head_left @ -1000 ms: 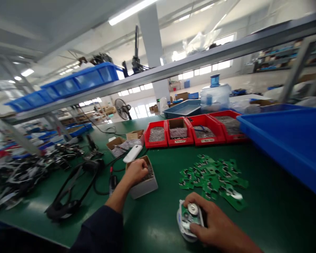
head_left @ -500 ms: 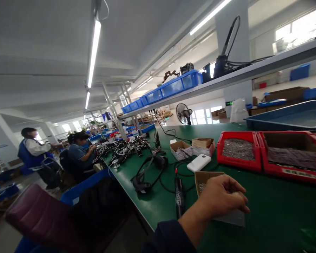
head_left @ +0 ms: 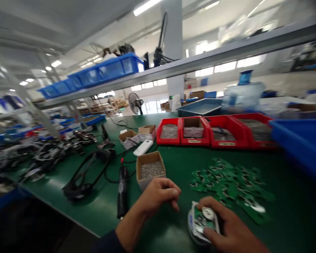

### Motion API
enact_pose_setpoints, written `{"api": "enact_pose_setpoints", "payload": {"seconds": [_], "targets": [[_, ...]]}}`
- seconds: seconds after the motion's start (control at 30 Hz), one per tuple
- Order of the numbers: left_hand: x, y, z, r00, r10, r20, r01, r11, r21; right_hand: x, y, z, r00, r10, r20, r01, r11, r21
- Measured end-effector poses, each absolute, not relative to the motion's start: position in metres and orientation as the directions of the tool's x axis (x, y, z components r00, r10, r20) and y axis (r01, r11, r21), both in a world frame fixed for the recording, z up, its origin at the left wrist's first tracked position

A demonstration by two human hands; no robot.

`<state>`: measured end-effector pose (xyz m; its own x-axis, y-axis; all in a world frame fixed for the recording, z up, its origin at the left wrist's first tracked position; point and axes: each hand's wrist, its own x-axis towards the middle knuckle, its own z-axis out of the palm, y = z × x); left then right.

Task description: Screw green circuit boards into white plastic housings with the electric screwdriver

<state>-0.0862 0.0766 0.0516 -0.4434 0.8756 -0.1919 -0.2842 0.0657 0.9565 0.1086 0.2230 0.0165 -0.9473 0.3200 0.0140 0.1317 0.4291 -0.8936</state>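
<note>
My left hand point(head_left: 159, 195) hovers just in front of a small cardboard box of screws point(head_left: 149, 169), fingers curled into a pinch; whether anything is between the fingertips I cannot make out. My right hand point(head_left: 228, 228) grips a small white housing with a green circuit board and a round metal disc point(head_left: 202, 222) on the green mat. A black electric screwdriver point(head_left: 122, 189) lies left of my left hand. A heap of green circuit boards point(head_left: 230, 184) lies to the right of the box.
Red bins of small parts point(head_left: 213, 131) line the back of the green bench point(head_left: 173, 161). A blue tray point(head_left: 300, 140) juts in at the right. Cables and a black headset-like band point(head_left: 84, 174) lie left. A white device point(head_left: 143, 147) and small cartons sit behind the box. A shelf with blue bins runs overhead.
The view swung left to other workers, then back to the bench. My left hand left the screw box and moved toward the housing in my right hand.
</note>
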Motion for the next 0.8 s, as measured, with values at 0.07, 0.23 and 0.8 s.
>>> {"api": "enact_pose_setpoints", "payload": {"seconds": [0.07,0.23,0.8], "targets": [[-0.084,0.076,0.045,-0.416,0.890,-0.187,-0.301,0.059,0.952,0.112,0.221,0.026,-0.943,0.332,-0.032,0.168,0.391,-0.905],[-0.075,0.074,0.036,-0.375,0.904,-0.206,-0.336,0.074,0.939,0.106,0.217,0.034,-0.933,0.357,-0.043,0.154,0.289,-0.945],[-0.049,0.080,0.088,-0.210,0.967,-0.144,0.460,0.228,0.858,0.110,0.218,0.029,-0.934,0.350,0.070,0.038,0.290,-0.956]]}}
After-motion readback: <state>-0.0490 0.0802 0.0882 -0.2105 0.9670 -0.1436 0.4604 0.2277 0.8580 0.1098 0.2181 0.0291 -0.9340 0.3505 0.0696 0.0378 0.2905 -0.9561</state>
